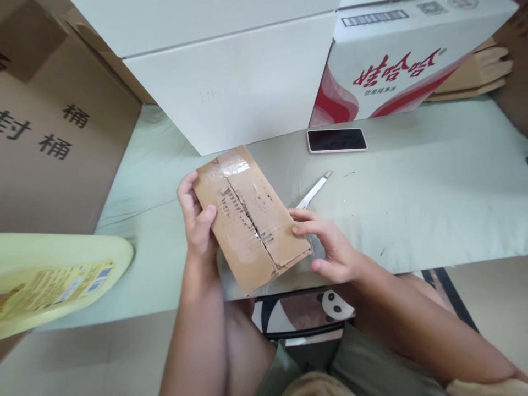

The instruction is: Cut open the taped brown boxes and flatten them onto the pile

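Observation:
A small brown cardboard box point(264, 198) is held tilted above the table. Its top has a ragged slit down the middle, with clear tape at the far end and smudged dark print. My left hand point(198, 214) grips the box's left edge, thumb on top and fingers around the far corner. At the right edge, my right hand point(330, 242) touches the cardboard with its fingertips, thumb held apart and nothing enclosed. Just beyond that hand a silver utility knife point(314, 190) lies on the table, its near end partly hidden by the fingers and box.
The table has a pale green cover point(391, 198). A phone point(337, 140) lies in front of a white-and-red carton point(383, 71). A large white box point(235, 88) stands at the back, a big brown carton point(53, 143) at left, and a yellow bottle point(61, 247) nearer me.

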`<state>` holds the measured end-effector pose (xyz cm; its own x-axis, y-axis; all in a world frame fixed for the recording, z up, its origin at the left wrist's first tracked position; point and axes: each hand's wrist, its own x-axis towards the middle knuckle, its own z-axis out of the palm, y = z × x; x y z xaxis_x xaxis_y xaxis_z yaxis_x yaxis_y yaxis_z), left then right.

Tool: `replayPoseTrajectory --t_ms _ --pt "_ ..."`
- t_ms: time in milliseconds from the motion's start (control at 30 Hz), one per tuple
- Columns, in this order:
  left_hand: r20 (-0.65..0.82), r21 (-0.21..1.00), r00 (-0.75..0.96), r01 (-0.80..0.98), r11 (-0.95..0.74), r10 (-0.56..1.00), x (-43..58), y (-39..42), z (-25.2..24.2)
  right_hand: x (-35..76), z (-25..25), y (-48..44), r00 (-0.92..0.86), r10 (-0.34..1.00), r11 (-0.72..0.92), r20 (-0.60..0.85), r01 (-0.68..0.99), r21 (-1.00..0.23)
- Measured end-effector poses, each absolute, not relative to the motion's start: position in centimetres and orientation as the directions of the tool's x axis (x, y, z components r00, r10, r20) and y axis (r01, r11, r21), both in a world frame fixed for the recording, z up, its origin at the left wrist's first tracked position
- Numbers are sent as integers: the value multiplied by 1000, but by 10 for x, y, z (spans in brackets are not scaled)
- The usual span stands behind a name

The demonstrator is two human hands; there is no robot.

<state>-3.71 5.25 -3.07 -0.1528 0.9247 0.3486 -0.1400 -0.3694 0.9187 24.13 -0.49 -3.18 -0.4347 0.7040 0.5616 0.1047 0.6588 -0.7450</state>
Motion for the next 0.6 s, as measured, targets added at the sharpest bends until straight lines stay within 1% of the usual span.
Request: replayPoseTrajectory --t_ms 33,67,100,133,167,200,233,267,333,400,500,600 --pt "332 923 -147 -150 -353 932 -38 52 -30 243 -31 -4 -417 710 662 567 124 -739" --pt "321 927 -138 -158 -341 937 -38 52 -30 244 -30 -3 -386 738 649 553 183 -738" --pt "316 928 -129 -162 -334 940 -38 52 -29 247 -29 -1 -339 789 606 512 287 -742" --pt "317 929 -119 -161 -333 941 -38 51 -29 249 -28 2 -280 854 520 439 424 -741" --pt "320 930 -111 -152 -334 941 -38 51 -29 251 -27 5 -213 917 397 337 569 -720" --pt "318 933 -103 -141 -330 942 -38 51 -29 252 -26 8 -150 965 259 216 696 -670" --pt "310 939 -91 -127 -320 946 -38 50 -29 253 -25 11 -106 990 140 93 792 -594" --pt "299 946 -75 -109 -306 951 -37 50 -29 253 -23 15 -86 996 64 -20 857 -511" --pt "277 956 -47 -87 -280 960 -35 50 -29 252 -21 20 -95 978 18 -184 925 -380" --pt "269 959 -24 -83 -270 963 -32 49 -29 249 -18 24 -107 958 18 -265 948 -318" --pt "268 960 -13 -84 -268 963 -26 48 -29 247 -14 27 -90 941 -18 -327 949 -314" --pt "278 958 -10 -73 -278 960 -20 48 -30 249 -12 30 -86 937 -54 -339 922 -384"
